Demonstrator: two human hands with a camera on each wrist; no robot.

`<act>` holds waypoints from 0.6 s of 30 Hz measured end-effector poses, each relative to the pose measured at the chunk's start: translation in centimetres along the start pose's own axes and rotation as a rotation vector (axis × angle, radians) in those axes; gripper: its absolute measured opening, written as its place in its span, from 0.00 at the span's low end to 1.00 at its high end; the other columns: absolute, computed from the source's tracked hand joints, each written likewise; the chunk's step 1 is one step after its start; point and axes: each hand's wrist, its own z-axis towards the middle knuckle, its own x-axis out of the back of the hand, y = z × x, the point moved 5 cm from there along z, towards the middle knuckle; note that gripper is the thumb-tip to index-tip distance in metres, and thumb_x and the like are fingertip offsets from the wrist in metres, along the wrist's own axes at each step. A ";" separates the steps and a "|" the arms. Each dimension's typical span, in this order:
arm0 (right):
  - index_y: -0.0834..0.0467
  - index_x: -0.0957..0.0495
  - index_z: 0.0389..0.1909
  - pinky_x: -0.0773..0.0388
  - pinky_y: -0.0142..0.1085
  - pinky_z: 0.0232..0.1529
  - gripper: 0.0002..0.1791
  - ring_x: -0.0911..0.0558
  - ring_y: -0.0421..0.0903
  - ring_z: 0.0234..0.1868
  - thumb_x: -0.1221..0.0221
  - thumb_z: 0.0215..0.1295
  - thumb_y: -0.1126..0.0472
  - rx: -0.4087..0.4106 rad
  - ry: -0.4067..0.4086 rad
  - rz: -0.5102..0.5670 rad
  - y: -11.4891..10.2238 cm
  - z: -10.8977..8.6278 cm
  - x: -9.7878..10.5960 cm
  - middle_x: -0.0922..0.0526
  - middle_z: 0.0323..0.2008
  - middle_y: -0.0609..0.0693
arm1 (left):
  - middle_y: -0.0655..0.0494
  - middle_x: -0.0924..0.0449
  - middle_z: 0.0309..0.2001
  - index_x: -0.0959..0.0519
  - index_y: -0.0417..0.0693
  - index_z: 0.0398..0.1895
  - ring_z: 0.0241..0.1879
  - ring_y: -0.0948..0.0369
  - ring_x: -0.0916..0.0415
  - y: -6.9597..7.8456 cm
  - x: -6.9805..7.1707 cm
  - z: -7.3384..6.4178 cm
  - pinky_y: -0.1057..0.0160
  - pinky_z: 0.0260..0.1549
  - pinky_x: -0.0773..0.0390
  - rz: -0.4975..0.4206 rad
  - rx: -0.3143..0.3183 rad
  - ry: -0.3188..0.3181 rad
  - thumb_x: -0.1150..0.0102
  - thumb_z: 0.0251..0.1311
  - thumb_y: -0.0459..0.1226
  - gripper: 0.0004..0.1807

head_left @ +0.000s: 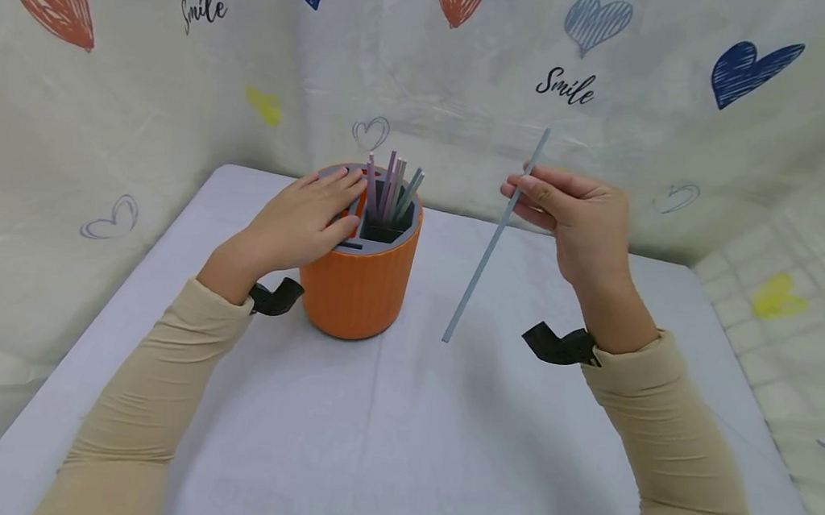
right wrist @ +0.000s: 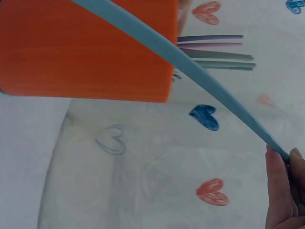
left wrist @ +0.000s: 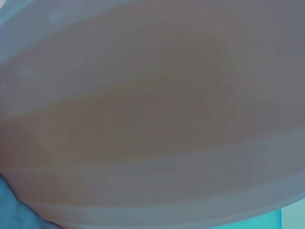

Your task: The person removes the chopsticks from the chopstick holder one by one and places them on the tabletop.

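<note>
An orange round pen holder (head_left: pixel 355 293) with a grey divided top stands on the table. My left hand (head_left: pixel 306 217) rests on the left part of its top, fingers stretched out. Several thin purple, pinkish and greenish sticks (head_left: pixel 391 187) stand upright in one compartment beside that hand. To the right of the holder, my right hand (head_left: pixel 569 205) pinches a long thin light-blue stick (head_left: pixel 485 255) near its upper end. It slants down to the left, above the table and apart from the holder. The left wrist view is filled by a blurred, close surface.
A white cloth covers the table (head_left: pixel 368 448). Behind and beside it hangs a pale backdrop (head_left: pixel 412 71) printed with hearts and "Smile" words. A black strap (head_left: pixel 558 346) sits on the right wrist, another black strap (head_left: pixel 277 297) on the left.
</note>
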 end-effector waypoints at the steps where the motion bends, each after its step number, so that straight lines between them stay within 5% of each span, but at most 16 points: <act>1: 0.70 0.17 0.34 0.19 0.39 0.38 0.10 0.14 0.51 0.30 0.35 0.48 0.74 -0.028 -0.002 -0.013 0.8 0.1 0.3 0.14 0.29 0.58 | 0.55 0.54 0.73 0.50 0.48 0.72 0.73 0.57 0.61 0.0 0.0 0.0 0.54 0.72 0.62 0.001 0.001 -0.001 0.72 0.69 0.50 0.31; 18: 0.63 0.17 0.36 0.18 0.34 0.42 0.07 0.14 0.47 0.38 0.38 0.56 0.68 -0.467 0.054 -0.134 11.6 1.2 4.7 0.14 0.33 0.54 | 0.55 0.54 0.73 0.51 0.48 0.72 0.73 0.56 0.61 0.1 0.1 0.0 0.54 0.72 0.62 0.002 0.005 0.001 0.70 0.69 0.50 0.31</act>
